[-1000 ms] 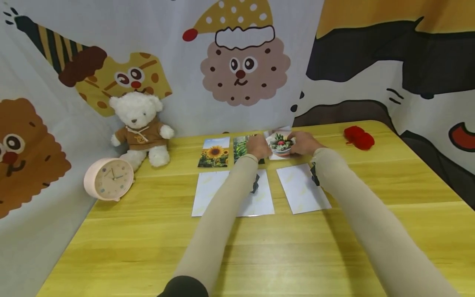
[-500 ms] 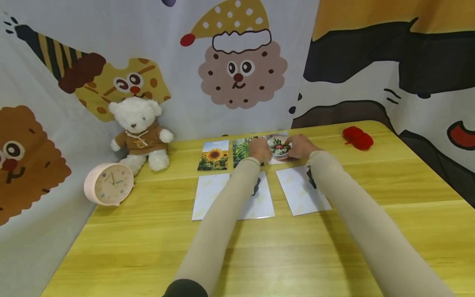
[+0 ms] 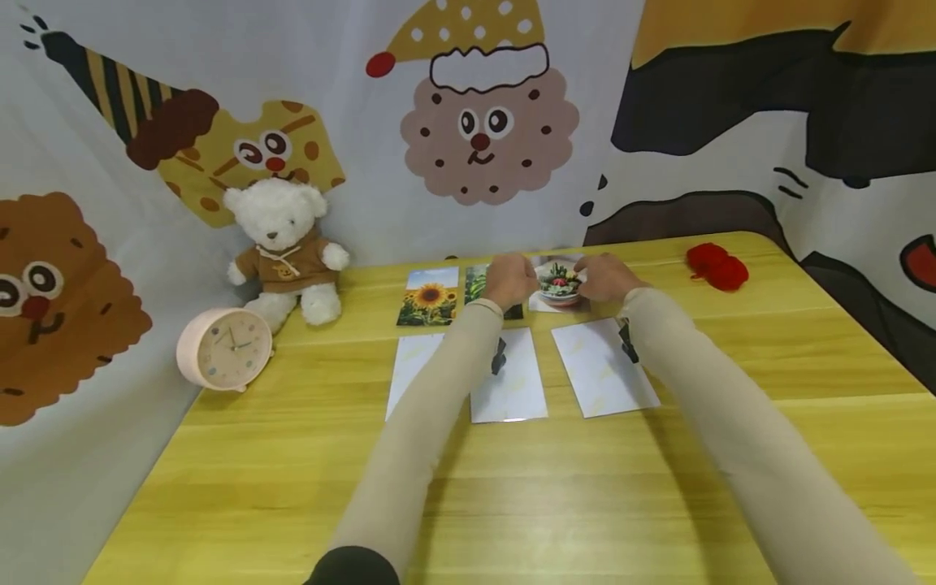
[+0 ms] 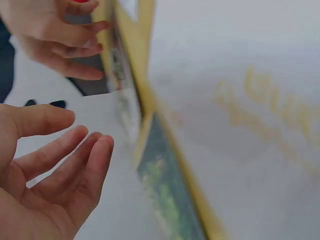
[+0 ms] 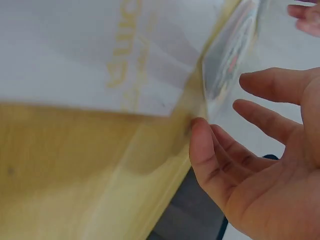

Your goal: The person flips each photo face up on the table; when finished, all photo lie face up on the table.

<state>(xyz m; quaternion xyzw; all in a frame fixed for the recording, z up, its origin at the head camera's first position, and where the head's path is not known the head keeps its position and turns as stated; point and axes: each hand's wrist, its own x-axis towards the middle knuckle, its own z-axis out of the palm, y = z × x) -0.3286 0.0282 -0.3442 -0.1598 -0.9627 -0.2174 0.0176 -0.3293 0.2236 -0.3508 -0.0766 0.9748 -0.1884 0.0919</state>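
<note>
In the head view, a picture card of a potted succulent bowl (image 3: 559, 286) lies at the back of the table between my two hands. My left hand (image 3: 509, 280) is over the green plant card (image 3: 475, 280), covering part of it. The left wrist view shows its fingers (image 4: 92, 170) loosely bent with nothing between them. My right hand (image 3: 608, 278) is at the succulent card's right edge. Seen from the right wrist, its fingers (image 5: 202, 145) are spread and slightly bent, fingertips right by the card's edge. A sunflower card (image 3: 428, 296) lies to the left.
Nearer to me lie three white cards: the left one (image 3: 413, 357), partly under my left arm, the middle one (image 3: 515, 382), and the right one (image 3: 603, 370). A pink alarm clock (image 3: 227, 349) and white teddy bear (image 3: 285, 252) stand left; a red fuzzy object (image 3: 718, 266) lies right.
The succulent card, tilted a second ago, now lies straighter beside the plant card. Both hands have shifted only slightly around it. The head view has moved a little; the other cards stay put.
</note>
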